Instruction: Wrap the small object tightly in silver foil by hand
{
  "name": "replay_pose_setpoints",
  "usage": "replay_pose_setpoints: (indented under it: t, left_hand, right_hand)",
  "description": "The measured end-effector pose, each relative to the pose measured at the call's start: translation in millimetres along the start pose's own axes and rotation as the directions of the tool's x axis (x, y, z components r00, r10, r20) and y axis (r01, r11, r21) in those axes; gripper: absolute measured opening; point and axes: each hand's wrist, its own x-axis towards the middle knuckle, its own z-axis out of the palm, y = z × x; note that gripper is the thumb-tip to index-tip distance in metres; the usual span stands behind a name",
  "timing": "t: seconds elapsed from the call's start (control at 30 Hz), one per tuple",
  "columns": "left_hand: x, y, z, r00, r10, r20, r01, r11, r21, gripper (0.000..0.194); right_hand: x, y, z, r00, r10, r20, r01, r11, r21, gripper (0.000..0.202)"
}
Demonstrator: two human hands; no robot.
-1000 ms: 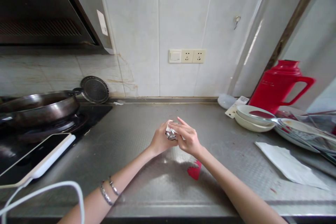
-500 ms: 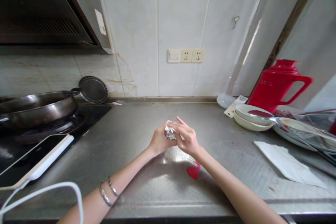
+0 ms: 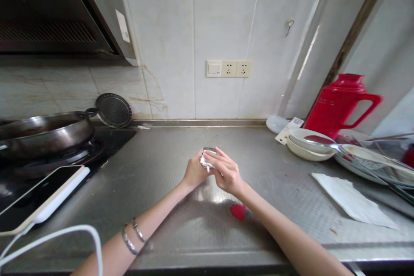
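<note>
My left hand (image 3: 194,171) is closed around a small shiny object with a dark grey top (image 3: 211,149), held over the middle of the metal counter. Its kind is unclear, since fingers hide most of it. Against this object my right hand (image 3: 229,174) presses a crumpled white tissue (image 3: 205,160), the fingers bent over it. Both hands touch one another. A red jagged-edged scrap (image 3: 238,212) lies on the counter below the right wrist.
At left, a steel pan (image 3: 48,136) sits on the stove, with a phone (image 3: 39,198) and white cable (image 3: 64,230) nearer me. Stacked bowls (image 3: 307,148), plates (image 3: 355,164), a red thermos (image 3: 339,103) and a folded white tissue (image 3: 354,200) are at right.
The held object has tipped, so its dark top now faces up at the back. My right fingers have moved over the tissue, folding down across the object.
</note>
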Motion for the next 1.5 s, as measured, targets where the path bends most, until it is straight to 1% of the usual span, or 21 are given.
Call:
replay_pose_setpoints:
  t: [0.07, 0.13, 0.2, 0.27, 0.33, 0.37, 0.43, 0.5, 0.57, 0.6, 0.73, 0.77, 0.83, 0.93, 1.0, 1.07, 1.17, 1.23, 1.4, 1.5]
  left_hand:
    - [1, -1, -0.8, 1.0, 0.012, -0.002, -0.012, 1.0, 0.018, 0.026]
    - [1, 0, -0.1, 1.0, -0.003, -0.017, 0.003, 1.0, 0.017, 0.027]
    - [0, 2, 1.8, 0.999, -0.028, -0.019, 0.028, 0.999, -0.016, 0.032]
    - [-1, 4, 3.9, 0.999, -0.044, 0.012, 0.045, 0.995, -0.093, 0.039]
    - [-1, 5, 5.2, 0.996, -0.076, 0.047, 0.083, 0.982, -0.167, 0.043]
    - [-1, 4, 5.4, 0.992, -0.108, 0.058, 0.117, 0.976, -0.183, 0.041]
    - [0, 2, 5.3, 0.982, -0.175, 0.068, 0.184, 0.969, -0.164, 0.034]
    - [1, 0, 4.8, 0.976, -0.204, 0.075, 0.212, 0.97, -0.123, 0.031]
    - [1, 0, 4.4, 0.976, -0.2, 0.09, 0.211, 0.968, -0.135, 0.032]
    - [1, 1, 4.2, 0.975, -0.198, 0.101, 0.212, 0.963, -0.168, 0.033]
    - [-1, 6, 3.3, 0.976, -0.176, 0.13, 0.207, 0.932, -0.298, 0.043]
    - [-1, 7, 2.8, 0.976, -0.17, 0.133, 0.204, 0.928, -0.311, 0.045]
    - [0, 7, 1.5, 0.977, -0.173, 0.129, 0.206, 0.925, -0.319, 0.046]
    - [3, 5, -0.6, 0.972, -0.204, 0.116, 0.231, 0.917, -0.325, 0.037]
    - [4, 5, -1.9, 0.969, -0.218, 0.119, 0.247, 0.901, -0.357, 0.033]
    - [4, 7, -2.8, 0.966, -0.219, 0.138, 0.256, 0.884, -0.391, 0.033]
    - [4, 9, -3.8, 0.962, -0.226, 0.153, 0.269, 0.878, -0.397, 0.039]
    - [4, 9, -4.4, 0.959, -0.237, 0.155, 0.281, 0.875, -0.395, 0.042]
    - [6, 4, -5.4, 0.951, -0.26, 0.167, 0.304, 0.887, -0.349, 0.03]
    - [6, 3, -5.2, 0.949, -0.257, 0.18, 0.308, 0.873, -0.378, 0.033]
  right_hand:
    - [1, -2, 0, 0.998, -0.038, 0.05, 0.038, 0.999, 0.006, 0.048]
    - [2, 2, -1, 0.998, -0.029, 0.049, 0.028, 0.999, 0.015, 0.047]
    - [3, 7, -5, 0.999, 0.032, -0.009, -0.032, 0.999, 0.024, 0.045]
    - [4, 12, -7, 0.991, 0.105, -0.086, -0.103, 0.994, 0.02, 0.042]
    - [3, 12, -7, 0.984, 0.127, -0.123, -0.128, 0.992, 0.0, 0.042]
    - [3, 11, -6, 0.986, 0.113, -0.119, -0.116, 0.993, -0.012, 0.043]
    - [2, 7, -4, 0.995, 0.058, -0.077, -0.06, 0.998, -0.027, 0.046]
    - [1, 4, -4, 0.999, 0.002, -0.033, -0.003, 1.0, -0.024, 0.047]
    - [2, 4, -5, 1.0, -0.027, -0.013, 0.027, 1.0, -0.013, 0.045]
    - [3, 6, -7, 1.0, -0.017, -0.022, 0.017, 1.0, -0.008, 0.044]
    - [6, 10, -12, 0.988, 0.102, -0.118, -0.103, 0.995, 0.003, 0.04]
    - [7, 9, -12, 0.985, 0.112, -0.128, -0.112, 0.994, 0.004, 0.041]
    - [8, 5, -11, 0.99, 0.078, -0.117, -0.078, 0.997, 0.005, 0.043]
    - [8, -2, -9, 0.998, -0.009, -0.06, 0.009, 1.0, 0.013, 0.046]
    - [8, -2, -10, 0.999, -0.034, -0.03, 0.035, 0.999, 0.028, 0.046]
    - [8, 2, -11, 0.999, 0.001, -0.041, 0.001, 0.999, 0.046, 0.044]
    - [7, 7, -11, 0.983, 0.135, -0.122, -0.128, 0.99, 0.064, 0.039]
    - [6, 6, -9, 0.974, 0.169, -0.151, -0.16, 0.985, 0.071, 0.037]
    - [6, -4, -6, 0.996, 0.053, -0.07, -0.047, 0.995, 0.088, 0.041]
    - [7, -1, -8, 0.995, 0.057, -0.084, -0.049, 0.995, 0.086, 0.038]
